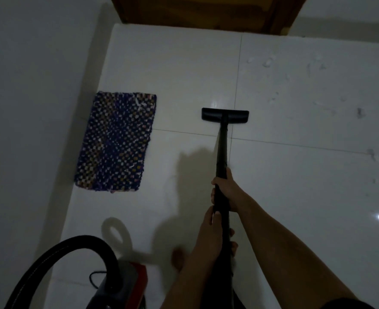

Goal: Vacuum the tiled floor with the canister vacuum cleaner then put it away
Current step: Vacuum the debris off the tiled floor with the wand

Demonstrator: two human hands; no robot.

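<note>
Flat black plastic floor nozzle (225,115) resting on the glossy white tiled floor (184,63) at frame centre, just above a grout crossing, with the long black wand (222,150) running down toward the lower middle. Right hand (224,190) wrapped closed around the wand higher up, left hand (208,237) closed around it lower down: both grips holding the tube, none loose. Red and dark canister body (126,284) sitting at lower left, its black ribbed hose (72,244) arching over it. Blue checkered woven mat (116,141) lying at left centre, well apart from the nozzle. Pale scattered debris (271,63) showing at upper right and along the right side, not yet collected.

Best handled by keeping the nozzle flat against the tile, pushing in slow overlapping strokes toward the upper right where the scraps lie. Worth steering clear of the mat's edge, likely light enough to be sucked up. Also worth minding hose slack, to avoid dragging or tipping the canister.
</note>
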